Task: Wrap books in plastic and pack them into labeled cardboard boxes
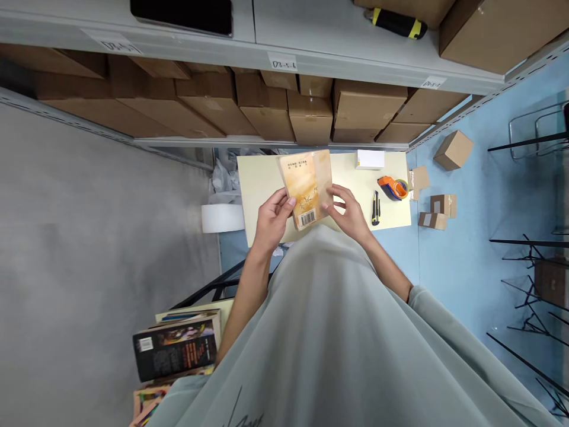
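A yellow-orange paperback book (306,187) is held up in front of me, its barcode side facing me, above the pale yellow table (258,178). My left hand (274,214) grips its left edge, the thumb lying on the cover. On the opposite side, my right hand (347,210) pinches the right edge between thumb and fingers. To the right on the table lie a black box cutter (376,209) and an orange tape dispenser (393,188). Farther back stands a small white box (370,159).
Cardboard boxes (310,115) line the shelf beyond the table; above them lie a phone (182,15) and a yellow-black cutter (398,22). A white roll (222,218) sits at the table's left. Stacked books (178,347) are lower left. More boxes (453,149) rest on the blue floor.
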Available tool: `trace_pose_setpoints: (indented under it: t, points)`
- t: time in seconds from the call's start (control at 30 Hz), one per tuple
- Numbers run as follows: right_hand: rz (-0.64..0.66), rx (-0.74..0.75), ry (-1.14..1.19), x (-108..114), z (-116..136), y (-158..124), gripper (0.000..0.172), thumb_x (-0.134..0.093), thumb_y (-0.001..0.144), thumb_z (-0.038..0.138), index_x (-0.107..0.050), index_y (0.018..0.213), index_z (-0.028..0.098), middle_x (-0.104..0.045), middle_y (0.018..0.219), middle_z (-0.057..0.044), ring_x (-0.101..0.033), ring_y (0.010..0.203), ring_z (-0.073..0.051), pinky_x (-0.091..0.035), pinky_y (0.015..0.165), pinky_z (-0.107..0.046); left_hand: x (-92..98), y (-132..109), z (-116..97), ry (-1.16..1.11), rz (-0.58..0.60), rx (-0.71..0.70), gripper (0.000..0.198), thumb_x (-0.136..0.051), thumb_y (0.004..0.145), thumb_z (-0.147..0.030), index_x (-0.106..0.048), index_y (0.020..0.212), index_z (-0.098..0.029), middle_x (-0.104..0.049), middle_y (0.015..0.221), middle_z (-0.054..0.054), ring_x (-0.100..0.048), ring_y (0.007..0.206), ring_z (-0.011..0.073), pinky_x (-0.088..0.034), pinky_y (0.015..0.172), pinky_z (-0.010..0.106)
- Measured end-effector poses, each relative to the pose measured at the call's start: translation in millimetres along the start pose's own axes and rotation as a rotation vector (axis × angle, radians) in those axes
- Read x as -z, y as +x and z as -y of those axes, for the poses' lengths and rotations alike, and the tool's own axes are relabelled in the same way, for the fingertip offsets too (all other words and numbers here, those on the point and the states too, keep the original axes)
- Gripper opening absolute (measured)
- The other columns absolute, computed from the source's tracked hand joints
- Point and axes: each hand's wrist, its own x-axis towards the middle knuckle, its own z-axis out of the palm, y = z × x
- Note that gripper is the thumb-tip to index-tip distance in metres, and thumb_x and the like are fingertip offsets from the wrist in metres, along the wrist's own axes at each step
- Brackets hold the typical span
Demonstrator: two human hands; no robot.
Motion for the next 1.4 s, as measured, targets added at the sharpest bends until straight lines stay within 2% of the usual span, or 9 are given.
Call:
trace_pose_setpoints:
  t: [0.23,0.43,0.6,0.7,0.8,0.9,1.0,1.2,1.4]
  points:
    - [0.015,-0.01,-0.003,-2,2,-8,0.063,-0.083,0.096,0.068,-0.075,0.147,0.031,-0.058,0.167,-0.015,-0.06,0.154,-0.033,-0.063,0.12,-0.051,-4.0,-8,-1,-0.002,0.011,-0.011,0.068,-0.092,0.083,-0.075,-0.081,0.126,-0.022,-0.085,0.128,0.012,-0.079,0.13,0.035,-0.069,0.107,0.045]
    - [0.172,-0.085,0.18,-11,12,-14,0.107,-0.098,0.078,0.075,-0.056,0.169,0.037,-0.043,0.183,-0.011,-0.046,0.169,-0.034,-0.054,0.132,-0.053,-13.5,-19,-2,0.053,0.002,-0.05,0.069,-0.098,0.078,-0.07,-0.082,0.125,-0.021,-0.086,0.128,0.013,-0.079,0.129,0.036,-0.068,0.107,0.046]
    - [0.286,-0.104,0.356,-16,17,-18,0.119,-0.106,0.067,0.07,-0.057,0.169,0.035,-0.05,0.181,-0.009,-0.049,0.168,-0.036,-0.051,0.135,-0.053,-26.3,-32,-2,0.119,-0.011,-0.071,0.067,-0.098,0.079,-0.07,-0.085,0.122,-0.02,-0.086,0.125,0.012,-0.084,0.113,0.0326,-0.073,0.093,0.043]
    - [0.289,-0.147,0.424,-16,15,-23,0.105,-0.109,0.063,0.066,-0.072,0.153,0.026,-0.07,0.162,-0.012,-0.064,0.154,-0.037,-0.058,0.128,-0.052,-30.7,-37,-4,0.141,0.047,-0.078,0.066,-0.092,0.085,-0.074,-0.086,0.124,-0.021,-0.086,0.129,0.014,-0.084,0.114,0.0318,-0.073,0.094,0.042]
    - [0.271,-0.277,0.559,-13,13,-29,0.082,-0.098,0.074,0.075,-0.081,0.132,0.02,-0.086,0.13,-0.011,-0.079,0.132,-0.037,-0.066,0.115,-0.051,-28.8,-37,-5,0.16,0.135,-0.081,0.065,-0.081,0.095,-0.077,-0.087,0.127,-0.021,-0.086,0.13,0.014,-0.085,0.111,0.0295,-0.072,0.098,0.042]
    - [0.204,-0.385,0.683,-9,12,-33,0.074,-0.095,0.077,0.076,-0.083,0.125,0.021,-0.089,0.118,-0.008,-0.081,0.127,-0.038,-0.069,0.11,-0.051,-16.3,-29,1,0.204,0.007,-0.149,0.06,-0.077,0.1,-0.074,-0.084,0.131,-0.023,-0.084,0.136,0.014,-0.083,0.109,0.0267,-0.072,0.094,0.039]
    - [0.168,-0.432,0.7,-5,12,-35,0.07,-0.096,0.075,0.072,-0.084,0.121,0.022,-0.09,0.114,-0.008,-0.08,0.13,-0.039,-0.069,0.11,-0.052,4.7,-20,15,0.259,-0.158,-0.194,0.068,-0.09,0.09,-0.068,-0.077,0.143,-0.026,-0.077,0.151,0.015,-0.079,0.122,0.0271,-0.071,0.099,0.04]
    - [0.2,-0.385,0.604,7,11,-29,0.072,-0.092,0.079,0.076,-0.083,0.125,0.022,-0.089,0.122,-0.008,-0.08,0.13,-0.038,-0.066,0.113,-0.052,28.3,-20,35,0.129,0.148,0.109,0.083,-0.1,0.078,-0.066,-0.076,0.142,-0.019,-0.086,0.119,0.014,-0.082,0.113,0.0304,-0.068,0.105,0.046]
    - [0.246,-0.144,0.34,25,5,-15,0.072,-0.09,0.087,0.076,-0.081,0.134,0.024,-0.085,0.136,-0.008,-0.077,0.131,-0.035,-0.062,0.117,-0.05,23.9,-23,33,0.08,0.085,0.082,0.072,-0.107,0.068,-0.061,-0.081,0.122,-0.02,-0.087,0.116,0.012,-0.083,0.108,0.0281,-0.069,0.106,0.046]
